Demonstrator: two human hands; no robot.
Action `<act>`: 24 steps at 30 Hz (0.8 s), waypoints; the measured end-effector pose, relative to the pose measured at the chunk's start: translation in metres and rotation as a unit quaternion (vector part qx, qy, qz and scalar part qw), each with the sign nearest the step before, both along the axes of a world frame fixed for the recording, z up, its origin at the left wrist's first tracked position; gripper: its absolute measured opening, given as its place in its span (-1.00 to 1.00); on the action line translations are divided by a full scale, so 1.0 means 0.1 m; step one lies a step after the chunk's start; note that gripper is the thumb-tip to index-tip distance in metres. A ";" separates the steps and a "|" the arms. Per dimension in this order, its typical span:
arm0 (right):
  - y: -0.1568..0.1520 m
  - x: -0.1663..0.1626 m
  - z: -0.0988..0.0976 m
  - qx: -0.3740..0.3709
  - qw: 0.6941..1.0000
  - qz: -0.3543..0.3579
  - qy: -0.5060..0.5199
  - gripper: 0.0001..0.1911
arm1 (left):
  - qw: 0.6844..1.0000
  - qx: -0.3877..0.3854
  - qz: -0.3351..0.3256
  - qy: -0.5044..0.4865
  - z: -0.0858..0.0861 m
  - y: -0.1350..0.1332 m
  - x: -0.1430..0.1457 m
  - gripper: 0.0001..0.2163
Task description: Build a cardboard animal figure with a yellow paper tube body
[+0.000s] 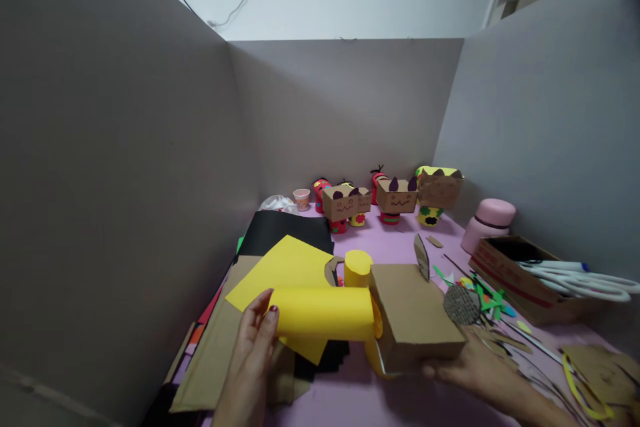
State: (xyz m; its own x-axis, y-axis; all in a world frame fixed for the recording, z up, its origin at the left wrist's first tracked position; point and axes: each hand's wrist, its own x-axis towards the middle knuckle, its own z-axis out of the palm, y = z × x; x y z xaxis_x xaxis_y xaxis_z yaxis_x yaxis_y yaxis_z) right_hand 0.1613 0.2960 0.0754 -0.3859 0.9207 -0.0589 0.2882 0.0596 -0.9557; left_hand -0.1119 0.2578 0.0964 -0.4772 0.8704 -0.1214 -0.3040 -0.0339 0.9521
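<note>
Yellow paper tube (324,313) is gripped at its end by the left hand (250,353) and held against a cardboard box (417,313), clasped underneath by the right hand (475,370); 4 finished figures (395,197) are lined up behind, this 1 apparently half-built.

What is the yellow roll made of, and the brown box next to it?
The yellow roll, held by the left hand, looks like thin matte paper: smooth, evenly curled. The brown box, held by the right hand, looks like dull cardboard, with flat, stiff sides and sharp folded edges.
</note>
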 end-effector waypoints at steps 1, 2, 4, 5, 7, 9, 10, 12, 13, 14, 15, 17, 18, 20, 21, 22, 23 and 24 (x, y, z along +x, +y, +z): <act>0.00 -0.01 0.02 0.002 1.000 0.002 0.003 -0.35 | 1.000 0.002 0.002 0.000 0.01 -0.01 0.01 -0.58; 0.00 -0.01 0.03 0.004 1.000 0.005 0.006 -0.37 | 1.000 0.001 0.003 0.000 0.01 -0.02 0.01 -0.59; 0.00 -0.01 0.05 0.012 1.000 0.004 0.004 -0.43 | 1.000 -0.005 0.007 0.001 0.02 -0.04 0.02 -0.60; -0.01 -0.02 0.06 0.016 1.000 0.000 -0.001 -0.45 | 1.000 -0.011 0.009 0.004 0.02 -0.04 0.02 -0.61; -0.01 -0.02 0.06 0.019 1.000 -0.011 -0.019 -0.46 | 1.000 -0.021 0.007 0.010 0.01 -0.05 0.01 -0.62; -0.01 -0.02 0.06 0.012 0.999 -0.014 -0.027 -0.46 | 1.000 -0.022 -0.009 0.014 0.00 -0.06 0.00 -0.62; -0.01 -0.01 0.06 0.008 1.000 -0.012 -0.023 -0.46 | 0.999 -0.020 -0.020 0.016 -0.01 -0.06 -0.01 -0.63; -0.01 -0.01 0.05 0.009 1.000 -0.007 -0.008 -0.48 | 0.999 -0.009 -0.026 0.018 -0.03 -0.05 -0.01 -0.61; 0.00 -0.01 0.05 0.013 1.000 -0.002 -0.006 -0.50 | 1.000 -0.002 -0.020 0.018 -0.04 -0.05 -0.02 -0.58; 0.00 -0.01 0.05 0.018 1.000 0.004 -0.007 -0.52 | 1.000 0.003 -0.014 0.017 -0.04 -0.05 -0.01 -0.56; 0.00 0.00 0.05 0.023 1.000 0.008 -0.013 -0.53 | 1.000 0.008 -0.013 0.014 -0.04 -0.05 -0.01 -0.54; 0.00 0.00 0.04 0.027 0.999 0.008 -0.024 -0.52 | 0.999 0.008 -0.036 0.007 -0.03 -0.05 0.00 -0.54; 0.00 0.01 0.03 0.029 0.999 0.002 -0.025 -0.51 | 0.998 0.006 -0.056 0.002 -0.02 -0.06 0.01 -0.56; 0.00 0.02 0.01 0.031 0.999 -0.004 -0.022 -0.48 | 0.996 0.005 -0.085 -0.007 -0.01 -0.09 0.03 -0.57; 0.00 0.03 0.00 0.029 0.999 0.002 -0.025 -0.47 | 0.996 0.006 -0.093 -0.012 0.00 -0.10 0.04 -0.57; 0.01 0.04 0.00 0.026 0.999 0.013 -0.031 -0.46 | 0.995 0.008 -0.096 -0.016 0.00 -0.11 0.05 -0.57; 0.01 0.05 -0.01 0.023 0.999 0.024 -0.038 -0.47 | 0.995 0.011 -0.098 -0.017 0.00 -0.12 0.05 -0.56; 0.02 0.06 -0.01 0.019 0.998 0.034 -0.044 -0.47 | 0.995 0.013 -0.101 -0.017 0.00 -0.12 0.05 -0.56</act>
